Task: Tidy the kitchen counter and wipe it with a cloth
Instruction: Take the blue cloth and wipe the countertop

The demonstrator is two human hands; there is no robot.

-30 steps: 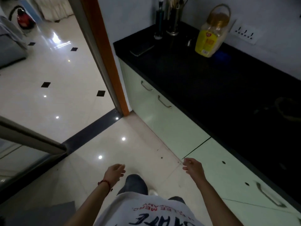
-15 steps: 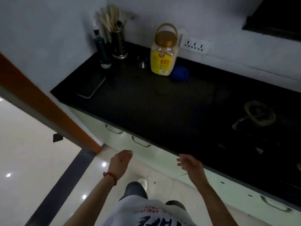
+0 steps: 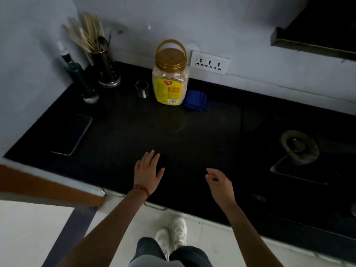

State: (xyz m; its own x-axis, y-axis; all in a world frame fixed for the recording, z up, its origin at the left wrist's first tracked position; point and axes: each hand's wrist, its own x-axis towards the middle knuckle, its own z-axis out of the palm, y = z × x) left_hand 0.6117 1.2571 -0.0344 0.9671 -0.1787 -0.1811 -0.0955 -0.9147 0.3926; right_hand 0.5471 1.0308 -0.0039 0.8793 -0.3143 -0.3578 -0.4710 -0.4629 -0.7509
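A black counter [image 3: 173, 135] runs along the wall. On it near the back stand a clear jar with a gold lid and yellow label [image 3: 170, 78], a small glass [image 3: 142, 89] to its left and a folded blue cloth [image 3: 195, 100] to its right. My left hand [image 3: 148, 169] hovers over the counter's front part with straight fingers, holding nothing. My right hand [image 3: 219, 185] is beside it, fingers loosely bent and empty. Both hands are well short of the jar and cloth.
A phone [image 3: 74, 134] lies flat at the counter's left end. In the back left corner stand a dark bottle [image 3: 81, 81] and a metal holder of utensils [image 3: 105, 68]. A gas burner [image 3: 298, 147] sits at the right. Wall sockets [image 3: 210, 62] are behind the jar.
The view has swung from the floor and doorway onto the counter. Both hands have risen from in front of the cabinets to above the counter's front part.
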